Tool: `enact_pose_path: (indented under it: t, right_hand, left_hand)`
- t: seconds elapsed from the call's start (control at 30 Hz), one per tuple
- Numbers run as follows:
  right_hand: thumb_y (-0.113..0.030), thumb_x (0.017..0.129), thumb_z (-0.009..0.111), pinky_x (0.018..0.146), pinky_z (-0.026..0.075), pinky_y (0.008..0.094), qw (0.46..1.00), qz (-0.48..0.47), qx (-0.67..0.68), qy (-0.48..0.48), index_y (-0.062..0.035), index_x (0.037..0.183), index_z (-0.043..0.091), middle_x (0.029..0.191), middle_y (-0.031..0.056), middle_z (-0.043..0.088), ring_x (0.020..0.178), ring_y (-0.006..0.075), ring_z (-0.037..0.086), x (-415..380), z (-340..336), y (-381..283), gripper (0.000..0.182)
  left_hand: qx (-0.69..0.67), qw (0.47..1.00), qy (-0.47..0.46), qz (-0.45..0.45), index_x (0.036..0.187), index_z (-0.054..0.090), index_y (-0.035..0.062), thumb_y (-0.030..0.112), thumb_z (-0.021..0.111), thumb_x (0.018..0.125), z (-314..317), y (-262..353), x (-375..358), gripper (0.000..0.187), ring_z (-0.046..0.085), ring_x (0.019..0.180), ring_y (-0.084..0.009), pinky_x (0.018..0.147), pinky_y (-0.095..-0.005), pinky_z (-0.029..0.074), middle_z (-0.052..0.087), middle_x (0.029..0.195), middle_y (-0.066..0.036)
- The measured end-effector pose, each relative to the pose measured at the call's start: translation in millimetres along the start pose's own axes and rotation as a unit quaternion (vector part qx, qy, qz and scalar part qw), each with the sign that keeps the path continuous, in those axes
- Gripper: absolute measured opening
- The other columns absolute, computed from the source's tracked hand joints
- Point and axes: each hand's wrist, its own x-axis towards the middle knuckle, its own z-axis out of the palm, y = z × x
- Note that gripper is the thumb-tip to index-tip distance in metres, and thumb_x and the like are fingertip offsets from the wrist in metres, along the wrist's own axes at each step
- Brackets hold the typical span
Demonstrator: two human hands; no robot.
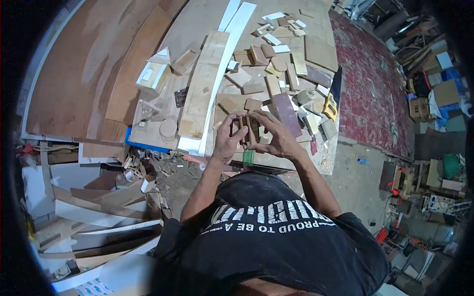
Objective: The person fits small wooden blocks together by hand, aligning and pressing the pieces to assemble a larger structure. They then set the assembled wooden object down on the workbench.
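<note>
Both hands meet over the near edge of the workbench (316, 163), around a small brown piece made of wooden strips (249, 129). My left hand (229, 140) grips its left side, the thumb laid across it. On the other side, my right hand (277, 139) curves its fingers and thumb around the piece's ends. The fingers partly cover the piece, so its full shape is hidden. Just below the hands, a green object (248, 157) sits at the bench edge. Wood offcuts (253, 104) lie right beyond the fingertips.
A handsaw with a yellow handle (331, 106) lies at the bench's right side. Long boards (210, 79) run along its left, beside a small wooden box (154, 76). Many offcuts cover the middle. Large brown panels (84, 69) stand left; scrap boards (98, 212) pile below them.
</note>
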Motion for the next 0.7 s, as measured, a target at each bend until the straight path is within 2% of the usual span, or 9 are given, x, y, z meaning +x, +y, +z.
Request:
enact_pose_path:
  t: [0.03, 0.1, 0.13, 0.2, 0.33, 0.43, 0.53, 0.63, 0.7]
  right_hand:
    - [-0.03, 0.072, 0.082, 0.103, 0.043, 0.0434, 1.0, 0.003, 0.0, 0.004, -0.0068, 0.141, 0.041, 0.14, 0.0195, 0.044, 0.125, 0.0388, 0.048, -3, -2, 1, 0.084]
    - [-0.031, 0.071, 0.083, 0.103, 0.043, 0.0435, 1.0, 0.006, 0.001, 0.006, -0.0077, 0.142, 0.041, 0.14, 0.0197, 0.044, 0.125, 0.0389, 0.048, -7, -6, 1, 0.085]
    - [-0.031, 0.071, 0.083, 0.103, 0.043, 0.0435, 1.0, 0.009, 0.001, 0.007, -0.0077, 0.142, 0.041, 0.14, 0.0197, 0.044, 0.125, 0.0389, 0.048, -8, -9, 0, 0.085]
    - [-0.033, 0.071, 0.083, 0.104, 0.043, 0.0436, 1.0, 0.015, 0.004, 0.005, -0.0085, 0.142, 0.042, 0.14, 0.0197, 0.045, 0.125, 0.0385, 0.049, -12, -15, -3, 0.085]
    - [-0.034, 0.069, 0.085, 0.098, 0.046, 0.0404, 0.999, 0.016, -0.027, 0.019, -0.0076, 0.142, 0.043, 0.136, 0.0183, 0.049, 0.122, 0.0348, 0.051, -23, -21, 0, 0.089]
    - [-0.036, 0.071, 0.083, 0.102, 0.045, 0.0451, 0.999, 0.037, -0.036, -0.012, -0.0098, 0.142, 0.041, 0.14, 0.0196, 0.046, 0.125, 0.0383, 0.049, -27, -26, 4, 0.086]
    - [-0.036, 0.071, 0.083, 0.1, 0.046, 0.0426, 0.995, -0.009, -0.096, -0.003, -0.0088, 0.142, 0.041, 0.138, 0.0183, 0.048, 0.12, 0.0351, 0.053, -31, -29, 9, 0.086]
    - [-0.024, 0.075, 0.081, 0.093, 0.047, 0.0354, 0.979, 0.037, 0.16, 0.121, -0.0059, 0.14, 0.043, 0.13, 0.0116, 0.051, 0.108, 0.0232, 0.055, -42, -44, 3, 0.078]
    - [-0.007, 0.079, 0.074, 0.091, 0.046, 0.0319, 0.912, 0.086, 0.371, 0.153, -0.0024, 0.136, 0.047, 0.124, 0.008, 0.053, 0.106, 0.0181, 0.053, -58, -74, -11, 0.064]
  left_hand:
    - [0.001, 1.0, -0.004, -0.002, 0.123, 0.052, 0.0053, 0.008, 0.064, 0.088, 2, -2, 2, 0.037, 0.061, 0.083, -0.0113, 0.059, -0.0233, 0.052, 0.059, 0.103, -0.005]
    - [0.025, 0.999, -0.015, 0.041, 0.123, 0.053, 0.0059, 0.009, 0.065, 0.089, 7, -6, 5, 0.036, 0.058, 0.095, -0.0115, 0.08, -0.0257, 0.049, 0.059, 0.107, -0.004]
    - [0.025, 0.999, -0.017, 0.039, 0.123, 0.053, 0.0059, 0.009, 0.065, 0.089, 10, -8, 6, 0.036, 0.058, 0.095, -0.0115, 0.08, -0.0257, 0.049, 0.059, 0.107, -0.004]
    - [-0.003, 0.999, -0.023, 0.034, 0.123, 0.053, 0.0059, 0.009, 0.065, 0.089, 17, -9, 6, 0.036, 0.054, 0.104, -0.0119, 0.093, -0.0266, 0.041, 0.058, 0.11, -0.004]
    - [-0.028, 0.999, -0.025, 0.015, 0.122, 0.053, 0.0053, 0.009, 0.066, 0.088, 29, -12, 6, 0.037, 0.055, 0.104, -0.0122, 0.093, -0.0263, 0.042, 0.057, 0.113, -0.004]
    - [0.065, 0.992, -0.035, 0.099, 0.123, 0.052, 0.0052, 0.009, 0.067, 0.087, 37, -16, 7, 0.039, 0.056, 0.102, -0.0123, 0.092, -0.0274, 0.043, 0.059, 0.11, -0.005]
    - [-0.005, 0.999, -0.005, 0.036, 0.121, 0.054, 0.0037, 0.01, 0.07, 0.082, 47, -17, 4, 0.042, 0.058, 0.098, -0.0125, 0.089, -0.0285, 0.047, 0.061, 0.107, -0.005]
    - [-0.11, 0.994, 0.02, -0.009, 0.119, 0.055, 0.0025, 0.011, 0.072, 0.078, 47, -22, 5, 0.046, 0.06, 0.095, -0.0139, 0.084, -0.0287, 0.052, 0.062, 0.104, -0.005]
    - [-0.218, 0.974, 0.033, -0.05, 0.12, 0.057, 0.0026, 0.014, 0.074, 0.075, 44, -23, -1, 0.049, 0.062, 0.096, -0.0166, 0.083, -0.0302, 0.054, 0.063, 0.106, -0.006]
